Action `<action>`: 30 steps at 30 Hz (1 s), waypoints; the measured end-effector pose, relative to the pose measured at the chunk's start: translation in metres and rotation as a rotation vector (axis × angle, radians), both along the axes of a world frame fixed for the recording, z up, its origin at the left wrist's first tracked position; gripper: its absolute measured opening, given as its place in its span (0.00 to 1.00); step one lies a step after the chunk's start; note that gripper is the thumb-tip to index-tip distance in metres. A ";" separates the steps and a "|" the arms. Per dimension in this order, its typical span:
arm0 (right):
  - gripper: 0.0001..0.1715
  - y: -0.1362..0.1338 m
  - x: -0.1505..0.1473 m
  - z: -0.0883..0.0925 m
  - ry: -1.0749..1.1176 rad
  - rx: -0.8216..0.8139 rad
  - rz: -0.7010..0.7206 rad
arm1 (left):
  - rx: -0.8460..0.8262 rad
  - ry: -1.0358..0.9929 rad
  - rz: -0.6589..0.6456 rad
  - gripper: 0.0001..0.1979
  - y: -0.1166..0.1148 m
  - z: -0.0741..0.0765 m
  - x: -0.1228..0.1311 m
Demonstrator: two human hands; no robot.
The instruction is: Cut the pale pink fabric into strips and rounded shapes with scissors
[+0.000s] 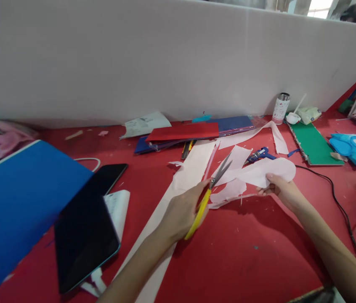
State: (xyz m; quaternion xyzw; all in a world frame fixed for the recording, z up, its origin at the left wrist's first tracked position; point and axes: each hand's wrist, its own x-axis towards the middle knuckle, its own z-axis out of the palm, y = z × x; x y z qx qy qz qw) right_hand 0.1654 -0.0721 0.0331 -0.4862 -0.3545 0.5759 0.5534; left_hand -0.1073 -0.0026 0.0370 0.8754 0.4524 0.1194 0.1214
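Observation:
Yellow-handled scissors [199, 213] are in my left hand [181, 212], fingers wrapped round the handles. Their blades are parted and point up and to the right, by the left end of a pale pink paper piece [269, 169]. My right hand [279, 190] pinches that piece near its rounded right end, thumb on top. More pink paper scraps [228, 190] lie under and beside the blades. A long pale paper strip [193, 166] runs beneath my left wrist across the red table [235, 261].
At the left are a blue board [23, 206], a black tablet [85, 235] and a white power strip [118, 210]. Coloured sheets [184, 131], a glue gun [260, 155], a green board [315, 145], a bottle [281, 109] and blue wipes [354, 149] lie farther back. A black cable [334, 187] curves rightward.

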 end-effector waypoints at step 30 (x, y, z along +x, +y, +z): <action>0.20 -0.002 0.009 0.000 -0.101 0.054 0.040 | -0.094 0.028 -0.150 0.23 -0.010 0.022 0.009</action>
